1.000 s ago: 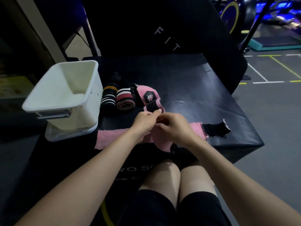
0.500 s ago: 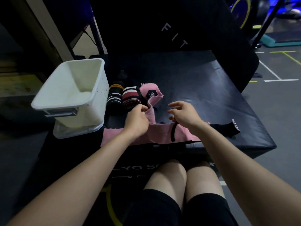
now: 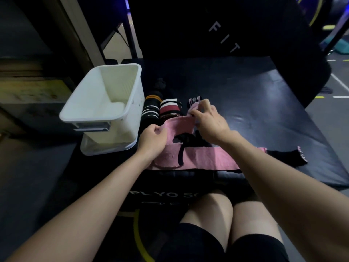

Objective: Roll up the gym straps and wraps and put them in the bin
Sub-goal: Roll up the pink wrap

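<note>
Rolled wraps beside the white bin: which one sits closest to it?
The black roll with white and orange stripes sits closest, right against the white bin. The red, white and black striped roll lies on its far side, nearer the hands.

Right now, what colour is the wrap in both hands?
Pink wrap, with a black strap; head view.

Head camera looks down, close over hands (image 3: 181, 129)

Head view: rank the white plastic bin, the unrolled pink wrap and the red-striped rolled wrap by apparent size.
1. White plastic bin
2. Unrolled pink fabric wrap, partly hidden by hands
3. Red-and-white striped rolled wrap, clearly smallest
</note>
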